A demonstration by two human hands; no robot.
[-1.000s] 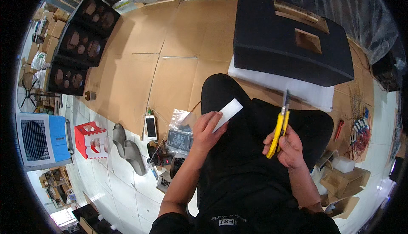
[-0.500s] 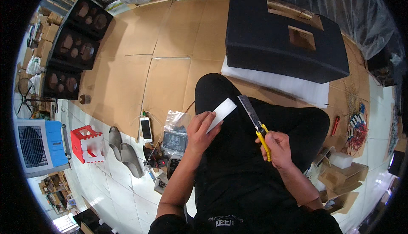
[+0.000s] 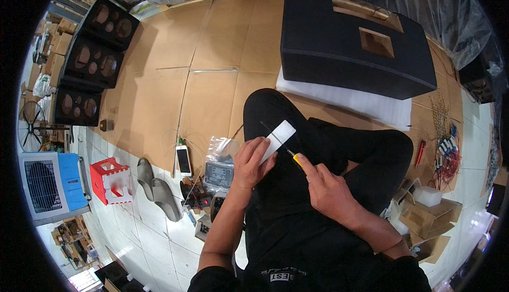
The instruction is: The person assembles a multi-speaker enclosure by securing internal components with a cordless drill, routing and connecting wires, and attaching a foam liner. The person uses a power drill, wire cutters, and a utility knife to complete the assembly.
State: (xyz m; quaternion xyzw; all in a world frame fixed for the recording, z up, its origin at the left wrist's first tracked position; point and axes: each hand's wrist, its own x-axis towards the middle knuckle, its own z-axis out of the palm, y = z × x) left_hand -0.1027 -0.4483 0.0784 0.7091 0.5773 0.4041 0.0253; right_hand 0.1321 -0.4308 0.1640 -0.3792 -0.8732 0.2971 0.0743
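Note:
My left hand (image 3: 252,163) grips a small white foam block (image 3: 283,132) over my crossed legs, its far end sticking out past the fingers. In my right hand (image 3: 330,188) is a yellow-handled utility knife (image 3: 298,159), fingers wrapped round the grip. The knife's thin blade lies edge-on across the block, just beyond my left fingertips. How deep the blade sits in the foam I cannot tell.
A big black speaker cabinet (image 3: 355,48) rests on a white foam sheet (image 3: 344,98) over cardboard. On the left are a phone (image 3: 183,160), grey slippers (image 3: 159,188) and a red-and-white stool (image 3: 110,180). Wires (image 3: 448,157), a red tool (image 3: 420,153) and a cardboard box (image 3: 429,218) lie right.
My right hand has moved left with the utility knife and turned it, bringing the blade from beside the foam block onto it. My left hand holds nearly the same place.

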